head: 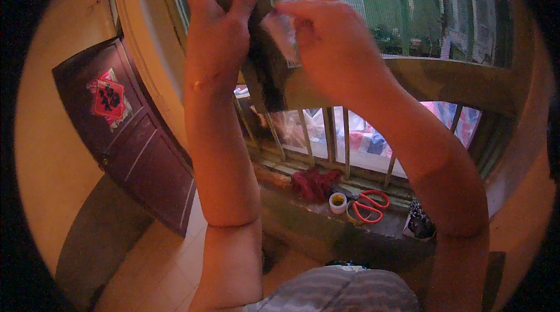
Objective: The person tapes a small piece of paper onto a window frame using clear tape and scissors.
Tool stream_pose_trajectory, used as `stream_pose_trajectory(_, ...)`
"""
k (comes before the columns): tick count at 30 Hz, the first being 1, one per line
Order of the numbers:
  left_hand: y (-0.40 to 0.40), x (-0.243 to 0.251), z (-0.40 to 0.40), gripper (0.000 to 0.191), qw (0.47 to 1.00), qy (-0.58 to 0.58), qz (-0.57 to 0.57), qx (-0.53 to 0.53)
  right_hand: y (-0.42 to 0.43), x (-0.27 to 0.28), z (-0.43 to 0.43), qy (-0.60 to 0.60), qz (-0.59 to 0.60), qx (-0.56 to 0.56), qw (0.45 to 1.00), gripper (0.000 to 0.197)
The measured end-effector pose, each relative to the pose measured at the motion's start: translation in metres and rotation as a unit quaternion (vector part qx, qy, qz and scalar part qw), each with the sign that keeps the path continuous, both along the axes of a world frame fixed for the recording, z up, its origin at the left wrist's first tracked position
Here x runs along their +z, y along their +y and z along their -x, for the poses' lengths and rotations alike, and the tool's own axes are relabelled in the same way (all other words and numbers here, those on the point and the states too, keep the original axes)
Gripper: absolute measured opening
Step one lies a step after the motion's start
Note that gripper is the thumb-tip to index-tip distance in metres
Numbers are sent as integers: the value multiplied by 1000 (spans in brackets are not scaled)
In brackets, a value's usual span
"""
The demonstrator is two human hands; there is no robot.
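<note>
My left hand is raised against the dark wooden window frame, thumb and one finger spread apart. Its palm and other fingers are hidden from me. To its right, my right hand is bent over at the same frame, with thumb and forefinger pinched together. A pale, thin piece hangs below those fingertips and seems to be pinched there; blur hides what it is made of. Beyond the right hand is a window pane with mesh, with greenery outside.
On the sill below lie a dark red cloth, a tape roll, red-handled scissors and a small box of dark items. Window bars stand behind them. A dark red door with a red paper decoration is at left.
</note>
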State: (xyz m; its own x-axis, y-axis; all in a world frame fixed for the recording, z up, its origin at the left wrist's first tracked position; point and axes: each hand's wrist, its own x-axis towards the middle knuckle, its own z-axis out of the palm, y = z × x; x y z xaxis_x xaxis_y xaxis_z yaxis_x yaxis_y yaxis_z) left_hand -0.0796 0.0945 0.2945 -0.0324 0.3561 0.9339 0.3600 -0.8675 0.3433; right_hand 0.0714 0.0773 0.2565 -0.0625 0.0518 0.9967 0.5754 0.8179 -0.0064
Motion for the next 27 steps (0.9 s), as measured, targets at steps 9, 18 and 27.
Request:
stream_pose_trajectory(9, 6, -2, 7, 72, 999, -45, 11, -29, -61, 25, -40, 78, 294, 148, 941, 31)
stream_pose_trajectory(18, 16, -2, 24, 43, 989, 96, -58, 98, -3, -9, 1, -46, 25, -34, 998, 22)
stream_pose_trajectory(27, 11, -5, 15, 33, 983, 113, -108, 97, -6, -16, 19, 33, -1, -35, 999, 10)
